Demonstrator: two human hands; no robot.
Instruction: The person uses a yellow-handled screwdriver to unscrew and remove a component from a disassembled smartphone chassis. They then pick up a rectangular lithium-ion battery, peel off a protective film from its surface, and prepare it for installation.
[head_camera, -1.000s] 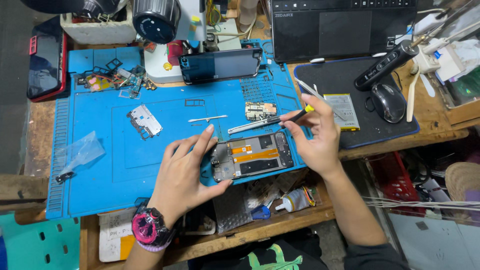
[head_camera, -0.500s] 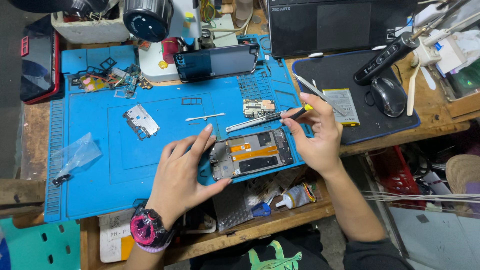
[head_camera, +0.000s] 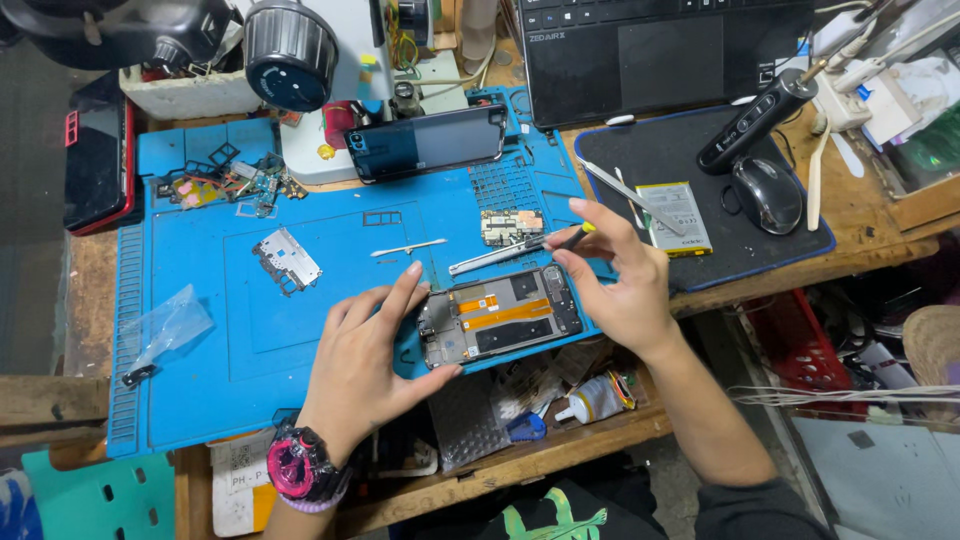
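An opened phone frame (head_camera: 505, 315) with orange flex strips lies on the blue work mat (head_camera: 200, 370) near its front edge. My left hand (head_camera: 365, 355) steadies the frame's left end, forefinger stretched over its top corner. My right hand (head_camera: 615, 275) rests at the frame's right end and pinches a thin screwdriver (head_camera: 525, 248) with a yellow band; its shaft lies flat, pointing left just above the frame. A small circuit board (head_camera: 511, 226) sits right behind the tool.
A phone back cover (head_camera: 428, 143) leans at the mat's far side, a metal shield plate (head_camera: 286, 261) and loose parts (head_camera: 235, 182) to the left. A flat battery (head_camera: 679, 216), mouse (head_camera: 766, 194) and laptop (head_camera: 660, 45) lie right. A glue tube (head_camera: 592, 400) lies near the front edge.
The view has drifted slightly. My right hand's fingers have shifted a little along the screwdriver above the frame; my left hand stays on the frame's left end.
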